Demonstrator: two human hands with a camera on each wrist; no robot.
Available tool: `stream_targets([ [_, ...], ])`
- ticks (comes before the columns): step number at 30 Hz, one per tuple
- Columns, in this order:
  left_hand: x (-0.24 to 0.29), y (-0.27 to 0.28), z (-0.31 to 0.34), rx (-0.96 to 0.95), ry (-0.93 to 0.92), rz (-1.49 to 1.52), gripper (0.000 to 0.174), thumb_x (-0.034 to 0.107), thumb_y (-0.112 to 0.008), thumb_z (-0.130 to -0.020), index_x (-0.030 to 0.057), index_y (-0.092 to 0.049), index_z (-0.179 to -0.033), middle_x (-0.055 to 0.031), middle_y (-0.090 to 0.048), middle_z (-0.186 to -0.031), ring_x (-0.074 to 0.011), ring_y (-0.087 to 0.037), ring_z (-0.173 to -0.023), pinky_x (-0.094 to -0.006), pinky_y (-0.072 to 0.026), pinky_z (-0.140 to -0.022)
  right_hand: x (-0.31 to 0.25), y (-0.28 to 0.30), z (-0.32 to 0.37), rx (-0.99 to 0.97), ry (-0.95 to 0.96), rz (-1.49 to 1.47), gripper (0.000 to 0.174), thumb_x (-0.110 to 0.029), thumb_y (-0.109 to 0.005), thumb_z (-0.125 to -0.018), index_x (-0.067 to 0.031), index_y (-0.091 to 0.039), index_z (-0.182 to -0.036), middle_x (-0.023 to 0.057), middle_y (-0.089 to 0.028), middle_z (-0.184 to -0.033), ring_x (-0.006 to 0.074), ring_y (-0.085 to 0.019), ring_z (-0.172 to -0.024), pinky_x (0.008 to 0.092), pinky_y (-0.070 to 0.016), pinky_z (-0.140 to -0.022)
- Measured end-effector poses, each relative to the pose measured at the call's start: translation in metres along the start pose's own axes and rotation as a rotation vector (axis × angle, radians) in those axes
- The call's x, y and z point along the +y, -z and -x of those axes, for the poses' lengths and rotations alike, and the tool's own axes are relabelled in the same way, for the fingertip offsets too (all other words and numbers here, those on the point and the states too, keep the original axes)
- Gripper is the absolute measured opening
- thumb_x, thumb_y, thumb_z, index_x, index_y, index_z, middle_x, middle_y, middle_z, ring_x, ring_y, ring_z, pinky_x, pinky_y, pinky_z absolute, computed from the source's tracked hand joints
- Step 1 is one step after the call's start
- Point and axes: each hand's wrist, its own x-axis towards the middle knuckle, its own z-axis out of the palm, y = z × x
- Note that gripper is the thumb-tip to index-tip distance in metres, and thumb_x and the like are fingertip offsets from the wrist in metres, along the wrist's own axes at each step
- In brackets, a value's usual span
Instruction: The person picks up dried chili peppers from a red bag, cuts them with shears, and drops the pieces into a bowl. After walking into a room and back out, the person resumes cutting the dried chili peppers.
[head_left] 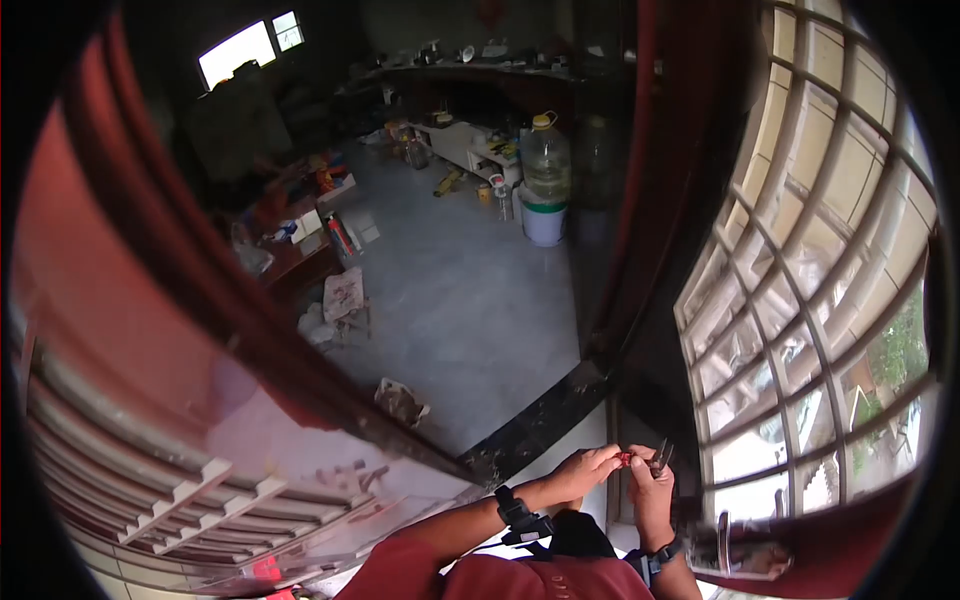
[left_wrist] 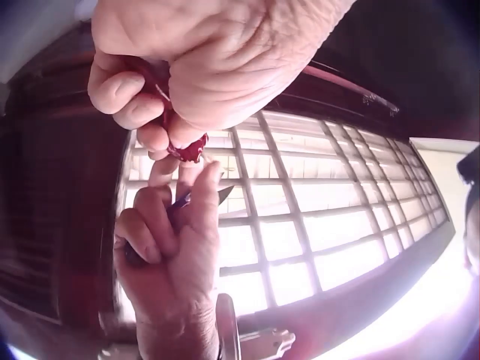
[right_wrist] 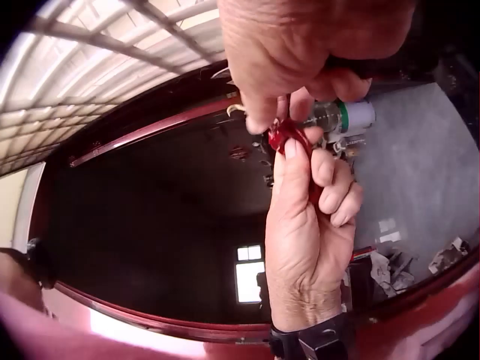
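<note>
A small glossy red piece (head_left: 624, 459) sits in the lower right-centre of the head view, pinched at the fingertips of the left hand (head_left: 585, 472), where the two hands meet. Seen from the left wrist it is a rounded, slightly crumpled lump (left_wrist: 191, 148) in the upper left-centre of the frame. In the right wrist view it shows in the upper middle (right_wrist: 286, 136), and its exact shape is too small to tell. Just right of it, the right hand (head_left: 650, 492) grips a slim dark tool (head_left: 662, 456), whose prongs stand up, tilted rightward. Its pointed metal tip (left_wrist: 224, 195) pokes out past the curled fingers, just below the red piece.
</note>
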Motion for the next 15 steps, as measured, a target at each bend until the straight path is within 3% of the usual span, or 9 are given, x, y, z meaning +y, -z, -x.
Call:
stream_targets([
  [3, -0.027, 0.015, -0.062, 0.101, -0.033, -0.019, 0.024, 0.026, -0.045, -0.098, 0.0028, -0.05, -0.1, -0.0153, -0.056, -0.07, -0.0314, -0.053, -0.059, -0.0398, -0.0455, -0.059, -0.012, -0.01, -0.067, 0.012, 0.116, 0.146, 0.018, -0.017, -0.067, -0.088, -0.0046, -0.063, -0.101, -0.0035, -0.06, -0.073, 0.0007, -0.039, -0.048, 0.0175, -0.0271, -0.042],
  [4, -0.042, 0.02, -0.077, 0.165, -0.088, -0.026, 0.025, 0.027, -0.046, -0.097, 0.0026, -0.05, -0.101, -0.0173, -0.056, -0.07, -0.0332, -0.052, -0.058, -0.0413, -0.0459, -0.059, -0.006, -0.007, -0.091, 0.02, 0.195, 0.228, 0.012, -0.004, -0.066, -0.084, -0.0015, -0.063, -0.096, 0.0033, -0.064, -0.085, 0.0088, -0.054, -0.066, 0.0236, -0.0453, -0.062],
  [5, -0.047, 0.031, -0.091, 0.206, -0.172, -0.032, 0.023, 0.025, -0.045, -0.097, 0.0027, -0.05, -0.101, -0.0147, -0.059, -0.072, -0.0272, -0.054, -0.055, -0.0388, -0.0446, -0.054, -0.005, -0.009, -0.118, 0.002, 0.438, 0.396, 0.014, -0.001, -0.067, -0.08, -0.0021, -0.064, -0.093, 0.0057, -0.064, -0.088, 0.0134, -0.058, -0.072, 0.0257, -0.047, -0.068],
  [6, -0.049, 0.045, -0.105, 0.161, -0.05, 0.029, 0.023, 0.025, -0.045, -0.097, 0.003, -0.05, -0.101, -0.0131, -0.06, -0.073, -0.0239, -0.054, -0.055, -0.0369, -0.0441, -0.053, -0.01, -0.015, -0.139, -0.011, 0.673, 0.563, 0.016, 0.002, -0.068, -0.076, -0.0028, -0.065, -0.091, 0.0081, -0.065, -0.091, 0.0179, -0.061, -0.078, 0.0278, -0.0487, -0.074],
  [8, -0.055, 0.07, -0.125, 0.072, 0.197, 0.176, 0.022, 0.024, -0.045, -0.098, 0.0034, -0.051, -0.102, -0.0097, -0.062, -0.076, -0.0173, -0.054, -0.054, -0.0329, -0.0431, -0.05, -0.018, -0.035, -0.174, -0.127, 0.764, 0.65, 0.018, 0.009, -0.067, -0.072, -0.0034, -0.064, -0.085, 0.0077, -0.063, -0.087, 0.0201, -0.059, -0.086, 0.0322, -0.0489, -0.076],
  [9, -0.058, 0.085, -0.135, 0.052, 0.217, 0.268, 0.022, 0.023, -0.044, -0.1, 0.0055, -0.052, -0.109, -0.0018, -0.059, -0.081, -0.0068, -0.048, -0.056, -0.0235, -0.0411, -0.051, -0.022, -0.044, -0.19, -0.167, 0.82, 0.748, 0.02, 0.008, -0.067, -0.071, -0.0057, -0.065, -0.086, 0.009, -0.063, -0.09, 0.0237, -0.062, -0.085, 0.0321, -0.0503, -0.073],
  [12, -0.049, 0.131, -0.153, 0.17, 0.225, 0.338, 0.026, 0.025, -0.042, -0.101, 0.0052, -0.052, -0.114, -0.0006, -0.06, -0.086, -0.0079, -0.055, -0.06, -0.0227, -0.0433, -0.052, -0.039, -0.086, -0.229, -0.214, 0.806, 0.965, 0.017, 0.003, -0.067, -0.073, -0.007, -0.064, -0.086, 0.0097, -0.063, -0.09, 0.0264, -0.063, -0.081, 0.0332, -0.0519, -0.069],
  [14, -0.063, 0.16, -0.163, 0.133, 0.282, 0.372, 0.028, 0.027, -0.042, -0.101, 0.0052, -0.053, -0.116, -0.0013, -0.062, -0.089, -0.0078, -0.058, -0.065, -0.0212, -0.0445, -0.056, -0.009, -0.102, -0.28, -0.183, 0.825, 0.745, 0.005, -0.002, -0.064, -0.082, -0.0051, -0.06, -0.084, 0.0087, -0.063, -0.082, 0.0194, -0.059, -0.067, 0.0282, -0.0467, -0.058],
  [15, -0.07, 0.177, -0.166, 0.109, 0.295, 0.404, 0.028, 0.027, -0.042, -0.101, 0.0052, -0.053, -0.115, -0.0015, -0.062, -0.089, -0.0077, -0.058, -0.065, -0.021, -0.0446, -0.057, -0.004, -0.113, -0.298, -0.265, 0.467, 0.472, 0.003, -0.006, -0.062, -0.086, -0.006, -0.059, -0.084, 0.0068, -0.061, -0.077, 0.0153, -0.054, -0.061, 0.0255, -0.042, -0.054],
])
